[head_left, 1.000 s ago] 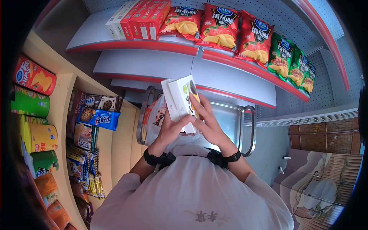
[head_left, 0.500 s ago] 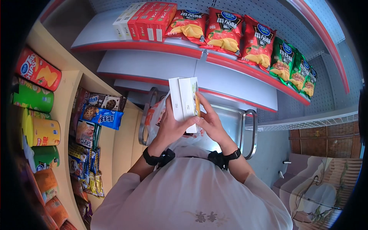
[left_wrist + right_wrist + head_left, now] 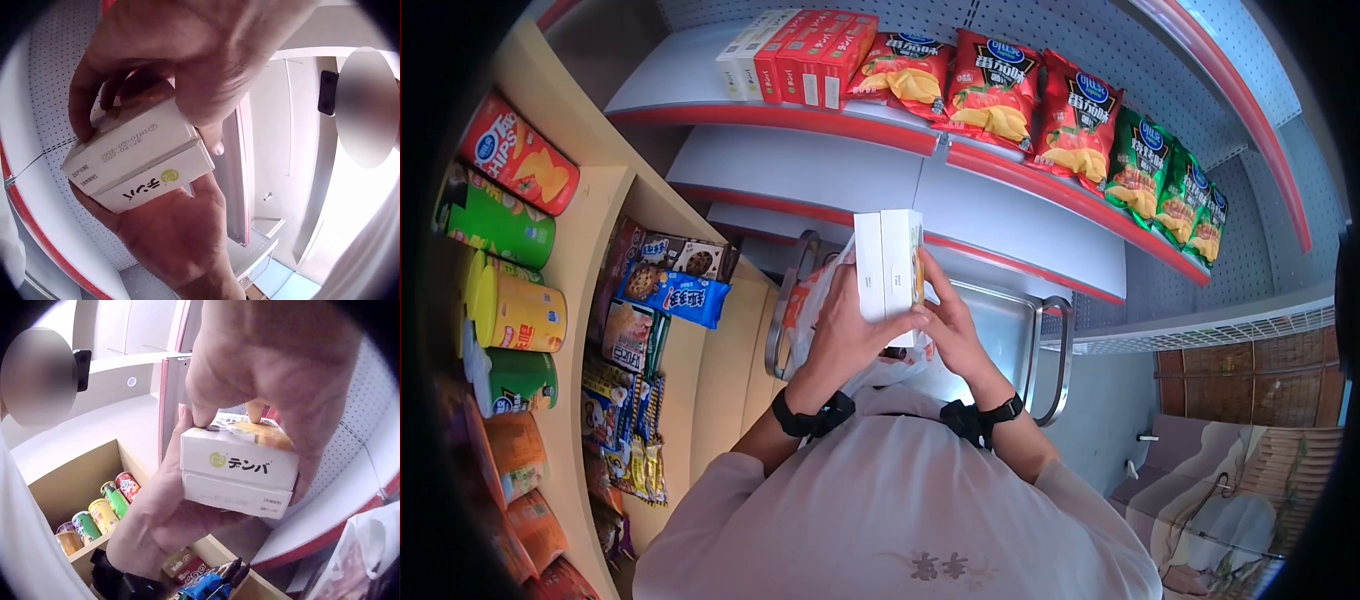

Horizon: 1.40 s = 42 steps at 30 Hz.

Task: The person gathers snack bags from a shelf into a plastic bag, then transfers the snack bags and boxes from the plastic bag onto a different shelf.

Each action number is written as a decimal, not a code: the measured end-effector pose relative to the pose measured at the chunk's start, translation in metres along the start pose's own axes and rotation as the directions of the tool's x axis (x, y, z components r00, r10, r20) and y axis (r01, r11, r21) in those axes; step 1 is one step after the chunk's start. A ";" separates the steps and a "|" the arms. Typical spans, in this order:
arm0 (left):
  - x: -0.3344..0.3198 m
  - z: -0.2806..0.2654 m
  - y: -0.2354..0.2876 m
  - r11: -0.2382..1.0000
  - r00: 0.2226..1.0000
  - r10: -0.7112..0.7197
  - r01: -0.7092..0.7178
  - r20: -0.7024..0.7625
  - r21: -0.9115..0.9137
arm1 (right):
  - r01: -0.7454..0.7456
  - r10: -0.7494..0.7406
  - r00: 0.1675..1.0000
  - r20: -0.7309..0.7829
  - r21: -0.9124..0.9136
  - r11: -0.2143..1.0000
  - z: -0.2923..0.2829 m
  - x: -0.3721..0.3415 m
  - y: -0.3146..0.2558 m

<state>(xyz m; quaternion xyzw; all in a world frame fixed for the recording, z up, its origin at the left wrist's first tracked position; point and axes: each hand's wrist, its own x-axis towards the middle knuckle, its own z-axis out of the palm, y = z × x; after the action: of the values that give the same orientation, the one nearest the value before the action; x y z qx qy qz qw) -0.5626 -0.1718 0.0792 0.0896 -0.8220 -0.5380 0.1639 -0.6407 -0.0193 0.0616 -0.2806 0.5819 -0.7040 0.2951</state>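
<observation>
Two white boxes (image 3: pixel 884 262) stand side by side, pressed together, between the hands in front of the chest. The left hand (image 3: pixel 843 325) grips them from the left, its thumb across the near side. On the right side, the right hand (image 3: pixel 949 322) holds them with fingers along the printed face. In the left wrist view the stacked boxes (image 3: pixel 140 153) show a date stamp and a green logo, with the left hand (image 3: pixel 187 56) above. The right wrist view has the boxes (image 3: pixel 237 465) between the right hand (image 3: pixel 275 369) and the left hand (image 3: pixel 165 512) beneath.
Red and white boxes (image 3: pixel 825 60) and chip bags (image 3: pixel 992 90) line the upper shelf. A metal cart (image 3: pixel 1000 335) stands below, with a plastic bag (image 3: pixel 802 310) at its left. Snack cans (image 3: pixel 518 312) and packets (image 3: pixel 670 290) fill the wooden shelves at left.
The two boxes have turned from tilted to nearly upright and come flush against each other, both hands still holding them. The shelves have shifted slightly rightward in the head view.
</observation>
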 end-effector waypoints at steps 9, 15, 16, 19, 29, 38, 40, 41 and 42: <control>-0.010 0.011 -0.001 0.988 0.999 -0.015 0.007 -0.051 -0.151 | -0.008 0.008 1.000 0.019 0.024 1.000 0.000 -0.007 0.007; -0.022 0.008 0.008 0.986 0.998 -0.010 0.000 -0.062 -0.164 | -0.023 0.023 0.999 0.034 0.017 1.000 0.000 -0.009 0.009; -0.025 0.007 0.012 0.984 0.998 -0.019 0.009 -0.058 -0.177 | -0.062 0.059 0.998 0.038 0.071 0.996 0.003 -0.010 0.005; -0.029 0.001 0.024 0.987 0.996 -0.032 0.019 -0.079 -0.162 | -0.102 0.098 0.993 0.060 0.078 0.992 0.006 -0.009 0.004; -0.031 -0.036 0.038 0.987 0.961 0.070 -0.028 -0.268 0.158 | 0.170 -0.159 0.974 0.162 -0.054 0.984 0.038 0.017 -0.020; 0.060 -0.102 0.084 0.799 0.781 0.496 -0.240 -0.379 0.551 | 0.335 -0.332 0.934 0.130 -0.006 0.942 0.031 0.050 -0.064; 0.099 -0.138 0.082 0.685 0.688 0.604 -0.190 -0.402 0.704 | 0.339 -0.325 0.940 0.103 -0.182 0.923 0.015 0.042 -0.059; 0.116 -0.154 0.081 0.633 0.660 0.627 -0.121 -0.415 0.764 | 0.340 -0.328 0.940 0.091 -0.177 0.924 0.006 0.035 -0.050; 0.134 -0.166 0.085 0.627 0.657 0.620 -0.085 -0.430 0.775 | 0.309 -0.298 0.951 0.082 -0.233 0.922 -0.002 0.028 -0.039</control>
<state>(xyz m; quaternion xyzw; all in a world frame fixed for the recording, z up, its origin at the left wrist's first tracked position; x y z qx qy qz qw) -0.6239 -0.3223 0.2412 0.1526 -0.8445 -0.0699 0.5086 -0.6646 -0.0326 0.1011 -0.4172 0.6065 -0.6578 0.1591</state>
